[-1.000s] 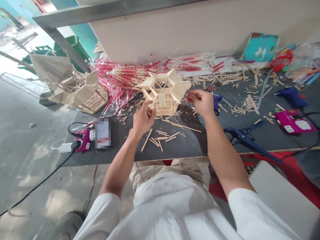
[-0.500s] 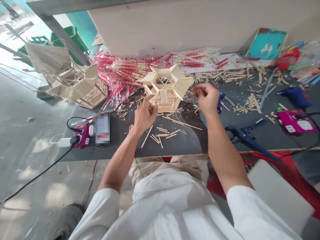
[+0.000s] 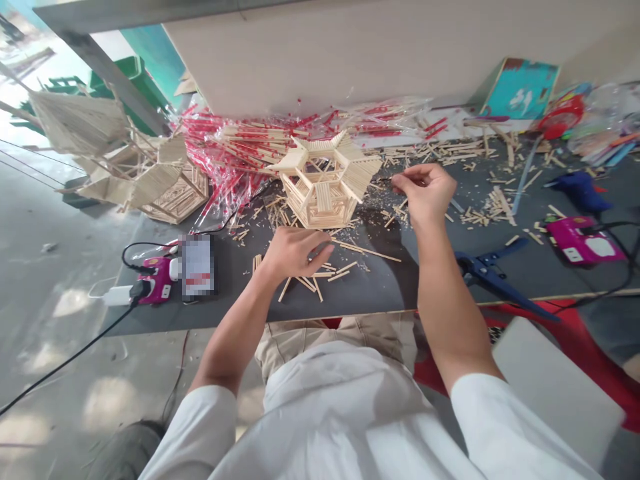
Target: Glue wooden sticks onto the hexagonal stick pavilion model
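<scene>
Small hexagonal stick model (image 3: 324, 193) sits upright mid-tabletop (image 3: 383, 290), roof panels flaring outward around an open top.

Left hand (image 3: 295, 252): just in front of the model, palm down, over loose short sticks (image 3: 342, 275). Fingers loosely bent, thumb apart from them; no grip on anything visible. Looks clear of the model.

Right hand (image 3: 431, 193): off the model's right side, gap between. Thumb and index fingertips pressed together; can't tell if a thin piece is pinched there.

Long thin sticks (image 3: 370, 252) lie in front of the model, right of the left hand. Offcuts (image 3: 483, 217) scattered to the right.

Blue-handled cutter (image 3: 493, 270) near the front edge, by the right forearm. Blue glue gun (image 3: 580, 190) far right, behind a magenta power strip (image 3: 585, 240). Clear glue stick (image 3: 526, 177) left of the gun.

Behind the model: red-marked plastic wrappers (image 3: 225, 143) with sticks inside. Left: larger stick model (image 3: 145, 180), tilted roof panels. Phone (image 3: 197, 267) front left, screen blurred, beside a second magenta power strip (image 3: 159, 280).
</scene>
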Demonstrator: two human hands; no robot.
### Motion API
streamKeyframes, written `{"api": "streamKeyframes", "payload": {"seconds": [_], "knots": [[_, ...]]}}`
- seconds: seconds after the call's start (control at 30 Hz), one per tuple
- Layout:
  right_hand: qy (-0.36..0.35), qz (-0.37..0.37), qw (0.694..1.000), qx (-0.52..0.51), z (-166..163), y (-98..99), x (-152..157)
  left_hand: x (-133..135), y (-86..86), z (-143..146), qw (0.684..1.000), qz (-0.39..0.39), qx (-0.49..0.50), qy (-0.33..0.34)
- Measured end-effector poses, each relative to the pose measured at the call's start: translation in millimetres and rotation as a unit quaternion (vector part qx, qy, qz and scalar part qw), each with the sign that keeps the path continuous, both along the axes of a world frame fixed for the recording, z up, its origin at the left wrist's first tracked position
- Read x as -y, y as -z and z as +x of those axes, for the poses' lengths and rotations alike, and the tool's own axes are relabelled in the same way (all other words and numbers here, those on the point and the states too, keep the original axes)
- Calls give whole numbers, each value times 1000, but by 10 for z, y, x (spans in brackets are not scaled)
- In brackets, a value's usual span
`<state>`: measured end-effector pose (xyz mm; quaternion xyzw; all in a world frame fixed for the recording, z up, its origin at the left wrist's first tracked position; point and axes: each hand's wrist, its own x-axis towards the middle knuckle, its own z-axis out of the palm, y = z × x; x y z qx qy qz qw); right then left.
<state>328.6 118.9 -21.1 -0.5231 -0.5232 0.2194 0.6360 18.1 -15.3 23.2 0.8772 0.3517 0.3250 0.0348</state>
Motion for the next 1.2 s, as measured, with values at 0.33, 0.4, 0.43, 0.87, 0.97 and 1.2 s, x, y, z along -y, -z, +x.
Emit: {"api": "streamKeyframes", "payload": {"seconds": [0.33,0.4,0.43,0.87,0.97,1.2], "knots": [[-65,-58,995,52,-139,-103,163,-75,8,10,968,-175,-179,-5],[-99,-56,991,64,-224,-101,201,-112,11,-28,963,-203,-176,-18],[-116,-53,990,63,-262,-99,217,-127,8,-47,962,-216,-167,-22],[-194,33,975,103,-446,-122,358,-200,-1,-92,944,-250,-215,-2],[-178,44,979,90,-500,-91,370,-199,-10,-86,942,-258,-214,-4],[-114,44,985,121,-657,-74,484,-193,6,-118,945,-273,-179,-18]]}}
